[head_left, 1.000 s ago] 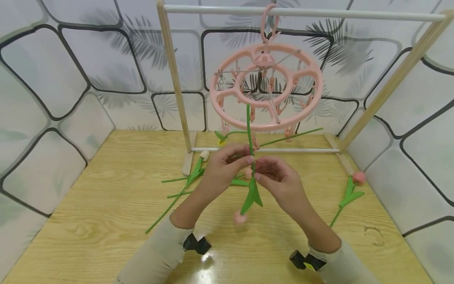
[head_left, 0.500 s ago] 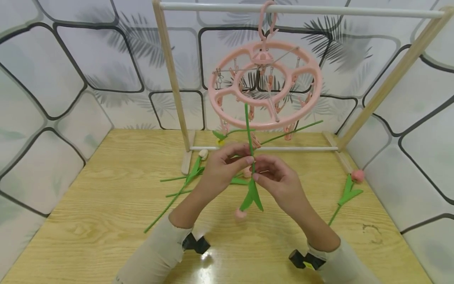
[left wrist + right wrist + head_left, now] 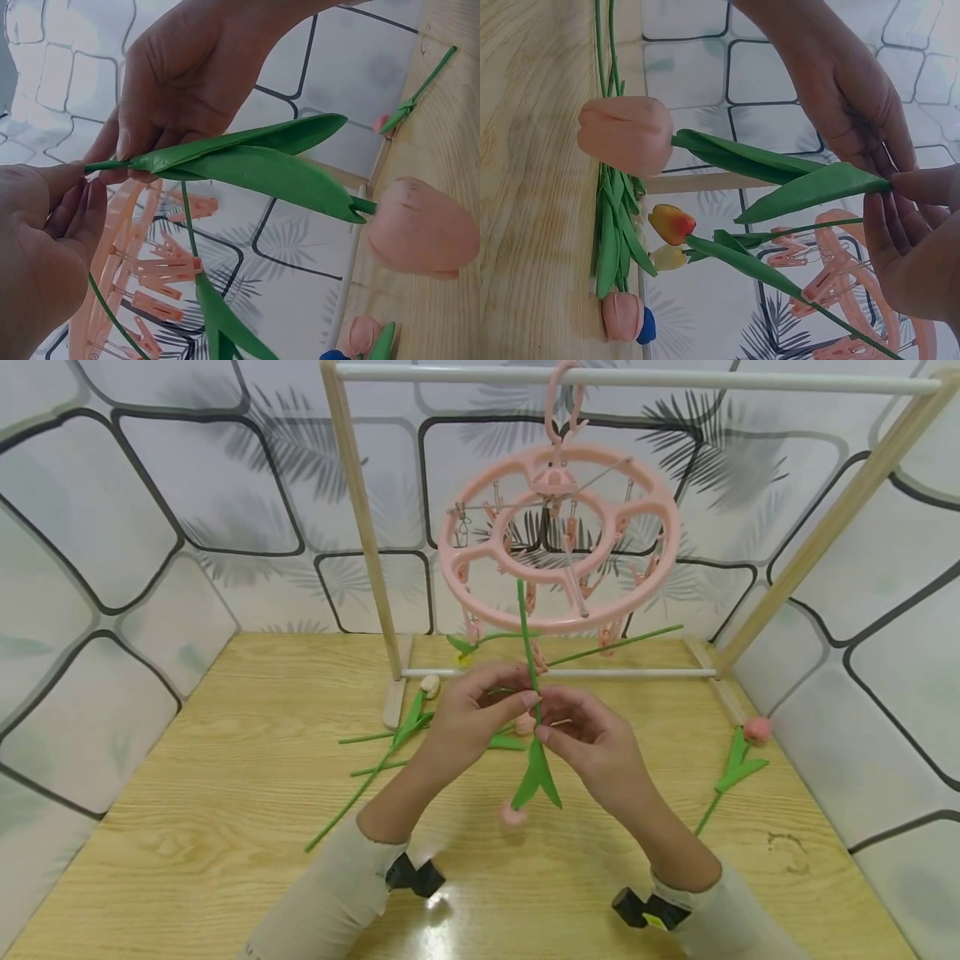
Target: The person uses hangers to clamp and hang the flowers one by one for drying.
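Note:
A pink tulip (image 3: 513, 813) hangs head down between both hands, its two green leaves (image 3: 810, 193) pointing downward. My left hand (image 3: 472, 714) pinches the green stem (image 3: 527, 635) between thumb and fingers. Just below, my right hand (image 3: 592, 739) pinches the same stem near the leaf base. In the left wrist view the bloom (image 3: 424, 229) is well apart from the fingers. Behind the hands a round pink clip hanger (image 3: 558, 578) hangs by its hook. An orange-yellow tulip (image 3: 672, 224) hangs head down beneath the hanger's clips (image 3: 161, 270) in the right wrist view.
A wooden stand with a white top rail (image 3: 675, 382) carries the hanger. White (image 3: 430, 686) and other tulips lie crossed on the wooden table (image 3: 225, 793) at left. Another pink tulip (image 3: 757, 730) lies at right. A blue bloom (image 3: 646, 327) shows low behind. Patterned panels surround the table.
The held tulip's bloom and leaves have shifted slightly to the right. Both hands keep their pinch on the stem, nearly still.

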Action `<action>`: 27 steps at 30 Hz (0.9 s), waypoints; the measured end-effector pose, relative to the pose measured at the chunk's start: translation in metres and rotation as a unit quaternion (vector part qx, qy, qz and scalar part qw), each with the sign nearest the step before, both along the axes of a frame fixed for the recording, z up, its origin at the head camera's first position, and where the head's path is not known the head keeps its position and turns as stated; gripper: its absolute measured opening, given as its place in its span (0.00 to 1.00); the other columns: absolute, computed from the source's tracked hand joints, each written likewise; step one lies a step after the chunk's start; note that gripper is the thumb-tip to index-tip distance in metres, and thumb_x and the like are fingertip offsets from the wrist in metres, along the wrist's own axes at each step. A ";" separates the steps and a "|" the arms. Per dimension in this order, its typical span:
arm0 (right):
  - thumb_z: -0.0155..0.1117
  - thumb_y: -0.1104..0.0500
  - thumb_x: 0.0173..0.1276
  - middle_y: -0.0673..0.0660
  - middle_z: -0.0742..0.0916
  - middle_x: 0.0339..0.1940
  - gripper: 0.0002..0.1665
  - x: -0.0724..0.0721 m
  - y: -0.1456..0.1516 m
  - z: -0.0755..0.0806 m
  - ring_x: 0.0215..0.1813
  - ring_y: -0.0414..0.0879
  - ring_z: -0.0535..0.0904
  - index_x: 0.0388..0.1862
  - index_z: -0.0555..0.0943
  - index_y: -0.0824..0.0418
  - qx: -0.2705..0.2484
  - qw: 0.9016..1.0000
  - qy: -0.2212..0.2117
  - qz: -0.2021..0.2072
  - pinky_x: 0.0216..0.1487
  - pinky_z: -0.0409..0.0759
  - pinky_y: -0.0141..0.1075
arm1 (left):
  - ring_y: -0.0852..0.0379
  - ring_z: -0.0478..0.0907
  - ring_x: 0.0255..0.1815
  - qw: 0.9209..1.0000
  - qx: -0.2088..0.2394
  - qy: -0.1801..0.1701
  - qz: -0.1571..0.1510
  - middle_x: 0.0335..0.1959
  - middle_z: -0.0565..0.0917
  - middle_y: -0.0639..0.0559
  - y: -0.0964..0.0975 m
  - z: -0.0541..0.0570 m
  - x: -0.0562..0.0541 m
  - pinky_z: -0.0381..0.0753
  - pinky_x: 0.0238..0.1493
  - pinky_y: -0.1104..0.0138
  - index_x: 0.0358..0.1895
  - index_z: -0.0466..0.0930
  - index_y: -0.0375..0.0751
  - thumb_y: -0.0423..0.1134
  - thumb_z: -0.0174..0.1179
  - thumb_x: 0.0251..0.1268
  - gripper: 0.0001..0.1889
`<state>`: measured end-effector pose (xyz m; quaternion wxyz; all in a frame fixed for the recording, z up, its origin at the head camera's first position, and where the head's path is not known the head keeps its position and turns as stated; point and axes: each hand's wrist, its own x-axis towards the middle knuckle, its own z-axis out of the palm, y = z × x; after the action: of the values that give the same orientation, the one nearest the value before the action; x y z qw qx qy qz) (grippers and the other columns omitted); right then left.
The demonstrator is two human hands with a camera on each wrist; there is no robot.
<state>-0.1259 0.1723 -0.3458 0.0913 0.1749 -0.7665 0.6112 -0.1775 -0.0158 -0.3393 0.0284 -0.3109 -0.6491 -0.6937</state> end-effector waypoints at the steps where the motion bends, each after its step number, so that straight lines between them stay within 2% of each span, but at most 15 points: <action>1: 0.67 0.68 0.69 0.58 0.86 0.49 0.23 0.000 0.000 0.000 0.52 0.44 0.83 0.62 0.78 0.63 0.002 1.000 0.000 -0.002 0.50 0.84 0.32 | 0.55 0.81 0.52 1.000 0.000 -0.002 -0.002 0.49 0.83 0.44 0.000 0.000 0.000 0.85 0.54 0.63 0.54 0.84 0.34 0.30 0.63 0.70 0.12; 5: 0.67 0.68 0.69 0.48 0.86 0.47 0.23 0.002 0.003 0.004 0.51 0.45 0.83 0.63 0.78 0.63 0.003 1.000 0.002 -0.015 0.50 0.84 0.31 | 0.55 0.80 0.54 1.000 -0.004 -0.001 -0.007 0.50 0.82 0.43 -0.003 0.002 -0.003 0.83 0.58 0.61 0.58 0.82 0.38 0.33 0.63 0.71 0.15; 8: 0.66 0.69 0.69 0.48 0.86 0.47 0.23 0.002 0.006 0.010 0.51 0.44 0.83 0.63 0.78 0.64 -0.006 1.000 -0.003 -0.023 0.50 0.84 0.31 | 0.56 0.82 0.53 1.000 -0.005 0.017 0.016 0.51 0.83 0.42 -0.011 0.007 -0.008 0.83 0.57 0.64 0.60 0.82 0.38 0.33 0.62 0.71 0.16; 12: 0.67 0.70 0.68 0.50 0.86 0.48 0.24 0.004 0.013 0.016 0.51 0.42 0.82 0.63 0.78 0.64 -0.019 0.999 0.000 -0.043 0.50 0.84 0.29 | 0.55 0.82 0.50 0.992 -0.011 0.098 0.075 0.49 0.83 0.41 -0.024 0.017 -0.019 0.83 0.54 0.67 0.55 0.83 0.32 0.28 0.62 0.70 0.13; 15: 0.67 0.71 0.68 0.51 0.86 0.48 0.23 0.005 0.019 0.021 0.51 0.42 0.82 0.62 0.79 0.64 -0.035 0.998 0.017 -0.058 0.49 0.83 0.28 | 0.55 0.80 0.49 0.979 -0.045 0.166 0.111 0.49 0.83 0.42 -0.030 0.027 -0.031 0.82 0.56 0.68 0.53 0.83 0.31 0.29 0.62 0.70 0.11; 17: 0.66 0.73 0.67 0.52 0.85 0.48 0.24 0.005 0.024 0.024 0.50 0.43 0.82 0.62 0.79 0.65 -0.057 0.996 0.031 -0.061 0.48 0.83 0.28 | 0.56 0.80 0.48 0.971 -0.076 0.192 0.123 0.48 0.84 0.45 -0.030 0.035 -0.040 0.81 0.55 0.68 0.53 0.84 0.34 0.31 0.63 0.70 0.11; 20: 0.65 0.76 0.66 0.53 0.85 0.47 0.25 0.004 0.029 0.027 0.49 0.44 0.83 0.62 0.78 0.67 -0.090 0.993 0.052 -0.057 0.48 0.84 0.29 | 0.57 0.78 0.48 0.962 -0.127 0.211 0.118 0.48 0.85 0.48 -0.028 0.044 -0.053 0.79 0.53 0.65 0.53 0.85 0.38 0.36 0.63 0.71 0.12; 23: 0.64 0.78 0.65 0.55 0.85 0.47 0.26 0.004 0.032 0.029 0.49 0.45 0.83 0.62 0.78 0.68 -0.111 0.990 0.067 -0.054 0.47 0.84 0.29 | 0.58 0.78 0.49 0.956 -0.179 0.210 0.103 0.49 0.84 0.51 -0.023 0.050 -0.065 0.79 0.53 0.63 0.54 0.85 0.42 0.38 0.63 0.71 0.12; 27: 0.64 0.78 0.65 0.56 0.85 0.46 0.25 0.004 0.032 0.032 0.48 0.45 0.82 0.61 0.78 0.68 -0.122 0.989 0.069 -0.056 0.46 0.84 0.29 | 0.58 0.81 0.50 0.949 -0.227 0.202 0.079 0.51 0.84 0.50 -0.017 0.053 -0.075 0.80 0.54 0.67 0.55 0.85 0.43 0.39 0.63 0.71 0.13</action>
<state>-0.1223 0.2043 -0.3135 0.1985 0.1606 -0.6867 0.6806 -0.2528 -0.0325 -0.2864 0.1427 -0.3903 -0.7927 -0.4461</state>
